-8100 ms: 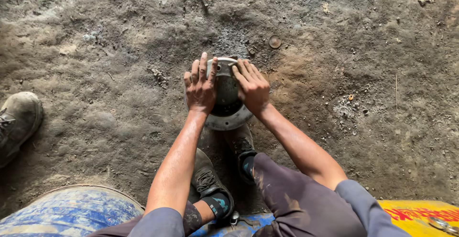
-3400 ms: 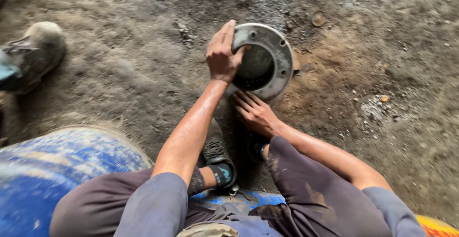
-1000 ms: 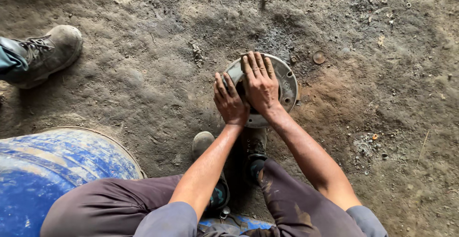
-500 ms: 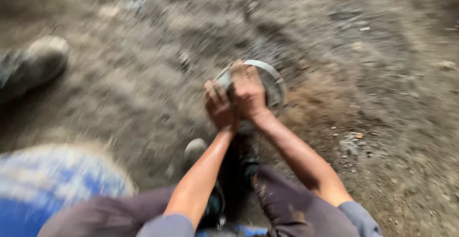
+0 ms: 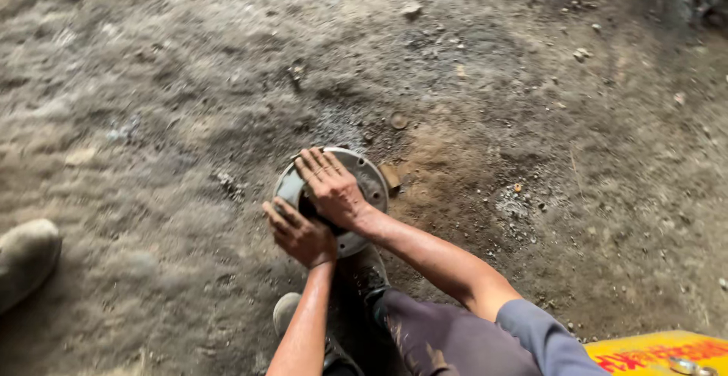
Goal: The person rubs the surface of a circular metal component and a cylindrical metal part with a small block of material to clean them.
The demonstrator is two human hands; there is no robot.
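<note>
Shifted leftward, left hand (image 5: pixel 299 233) grips metal flange (image 5: pixel 364 183) rim; right hand (image 5: pixel 332 188) lies spread across it.

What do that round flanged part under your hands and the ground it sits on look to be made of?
Round flanged part: looks like metal, probably cast steel or aluminium; dull grey, grimy, with bolt holes in its rim. Ground: seems packed dirt or worn concrete, grey-brown, rough, strewn with small stones; which one is unclear.

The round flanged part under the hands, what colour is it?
Dull grey metal, dirt-smeared, seen in the head view.
</note>
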